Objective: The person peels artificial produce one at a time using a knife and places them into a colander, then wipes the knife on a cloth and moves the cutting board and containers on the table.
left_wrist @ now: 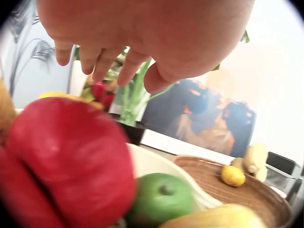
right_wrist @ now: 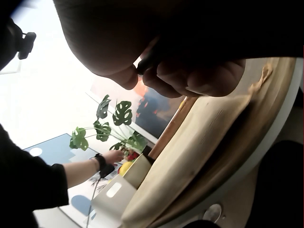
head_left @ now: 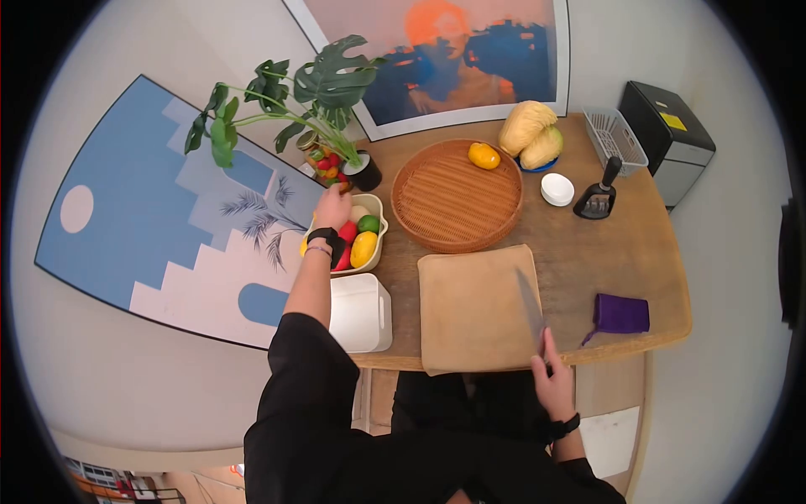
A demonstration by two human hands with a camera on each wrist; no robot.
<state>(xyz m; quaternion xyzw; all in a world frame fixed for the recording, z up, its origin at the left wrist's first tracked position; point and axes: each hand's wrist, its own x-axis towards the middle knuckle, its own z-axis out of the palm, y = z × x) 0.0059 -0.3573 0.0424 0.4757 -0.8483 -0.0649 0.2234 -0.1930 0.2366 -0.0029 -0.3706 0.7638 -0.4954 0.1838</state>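
Observation:
My left hand (head_left: 332,210) reaches over a cream basket (head_left: 383,231) of produce; in the left wrist view its fingers point away, spread slightly, above a red pepper (left_wrist: 71,156) and a green fruit (left_wrist: 161,199), with nothing visible in them. A yellow fruit (head_left: 363,249) lies in the basket's near end. Near the table's front edge, my right hand (head_left: 556,388) grips the handle of a knife (head_left: 529,304), its blade slanting over the right side of a tan cutting board (head_left: 470,315). In the right wrist view, the right hand's fingers (right_wrist: 190,78) are curled.
A white bin (head_left: 357,315) stands left of the board. Behind are a round woven tray (head_left: 453,202) with a yellow fruit, a potted plant (head_left: 363,172) and pale vegetables (head_left: 529,130). To the right sit a white bowl (head_left: 557,190), a black-handled tool (head_left: 598,200) and a purple pouch (head_left: 621,313).

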